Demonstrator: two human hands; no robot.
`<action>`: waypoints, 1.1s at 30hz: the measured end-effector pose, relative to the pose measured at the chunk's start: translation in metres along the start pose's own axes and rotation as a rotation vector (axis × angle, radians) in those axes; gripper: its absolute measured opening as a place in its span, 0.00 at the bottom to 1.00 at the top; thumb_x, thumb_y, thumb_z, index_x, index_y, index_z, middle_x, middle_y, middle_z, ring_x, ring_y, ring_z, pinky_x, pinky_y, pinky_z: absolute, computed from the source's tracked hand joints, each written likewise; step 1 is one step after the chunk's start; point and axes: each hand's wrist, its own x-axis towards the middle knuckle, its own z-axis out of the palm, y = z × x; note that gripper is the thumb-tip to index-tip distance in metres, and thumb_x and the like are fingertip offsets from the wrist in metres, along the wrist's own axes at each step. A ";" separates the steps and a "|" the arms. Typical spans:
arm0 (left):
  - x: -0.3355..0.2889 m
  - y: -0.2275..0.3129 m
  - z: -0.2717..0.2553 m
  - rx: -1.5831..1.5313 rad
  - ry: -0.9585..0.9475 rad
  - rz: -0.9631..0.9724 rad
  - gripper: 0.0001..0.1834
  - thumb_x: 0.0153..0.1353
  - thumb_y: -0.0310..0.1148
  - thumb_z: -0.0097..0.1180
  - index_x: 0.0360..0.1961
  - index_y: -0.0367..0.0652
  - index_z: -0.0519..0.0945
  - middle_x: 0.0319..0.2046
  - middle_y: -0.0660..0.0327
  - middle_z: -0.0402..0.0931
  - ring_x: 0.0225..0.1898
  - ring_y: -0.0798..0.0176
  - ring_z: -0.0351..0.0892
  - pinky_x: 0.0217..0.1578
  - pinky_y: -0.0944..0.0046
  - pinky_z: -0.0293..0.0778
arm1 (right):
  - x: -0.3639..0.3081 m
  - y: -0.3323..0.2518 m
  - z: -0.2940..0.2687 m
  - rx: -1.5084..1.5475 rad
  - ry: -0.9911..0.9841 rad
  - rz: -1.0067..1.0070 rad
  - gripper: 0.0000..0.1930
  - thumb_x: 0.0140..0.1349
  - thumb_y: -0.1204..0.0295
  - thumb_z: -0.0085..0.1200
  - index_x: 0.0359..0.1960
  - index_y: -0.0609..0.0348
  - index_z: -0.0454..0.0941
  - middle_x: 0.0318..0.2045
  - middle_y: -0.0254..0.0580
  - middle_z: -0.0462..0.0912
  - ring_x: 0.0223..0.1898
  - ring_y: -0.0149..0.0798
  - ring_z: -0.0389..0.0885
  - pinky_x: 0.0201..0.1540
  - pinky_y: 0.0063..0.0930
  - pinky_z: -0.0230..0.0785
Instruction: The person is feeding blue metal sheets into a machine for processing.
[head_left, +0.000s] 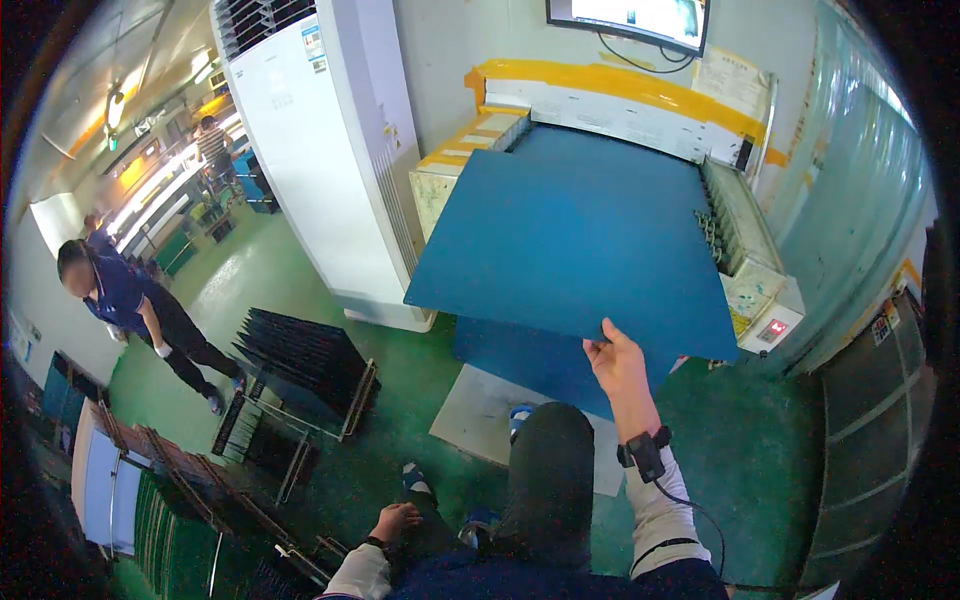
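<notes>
A large flat blue panel lies tilted on a conveyor machine, its near edge jutting out toward me. At that edge my right hand is closed, the thumb over the top and the fingers curled by the rim. Some of those fingers are hidden. Below the panel, another blue sheet shows in part. My left hand hangs low beside my leg, fingers curled, with nothing visible in it.
A tall white air conditioner stands left of the machine. Slotted racks of dark panels are at left, near a standing person. A screen hangs above. Clear plastic curtains and a dark framed rack line the right.
</notes>
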 end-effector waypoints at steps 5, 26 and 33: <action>-0.020 0.016 0.027 0.147 0.071 -0.013 0.21 0.61 0.40 0.31 0.42 0.34 0.69 0.40 0.46 0.71 0.45 0.40 0.70 0.46 0.47 0.68 | -0.005 0.001 -0.003 -0.016 0.029 -0.011 0.08 0.54 0.74 0.55 0.33 0.60 0.71 0.31 0.41 0.73 0.32 0.40 0.72 0.33 0.35 0.71; -0.039 0.033 0.055 0.040 0.196 -0.074 0.11 0.57 0.29 0.50 0.39 0.35 0.69 0.31 0.50 0.72 0.31 0.52 0.76 0.25 0.63 0.74 | 0.010 0.004 -0.015 0.002 0.090 -0.034 0.07 0.52 0.75 0.57 0.29 0.59 0.70 0.27 0.38 0.70 0.30 0.39 0.71 0.35 0.37 0.71; -0.031 0.029 0.039 -0.099 0.099 -0.083 0.12 0.58 0.30 0.48 0.39 0.33 0.69 0.32 0.48 0.72 0.32 0.48 0.75 0.30 0.58 0.74 | 0.020 0.009 -0.017 0.031 0.067 0.013 0.07 0.52 0.75 0.56 0.28 0.59 0.69 0.29 0.40 0.71 0.30 0.40 0.71 0.38 0.37 0.71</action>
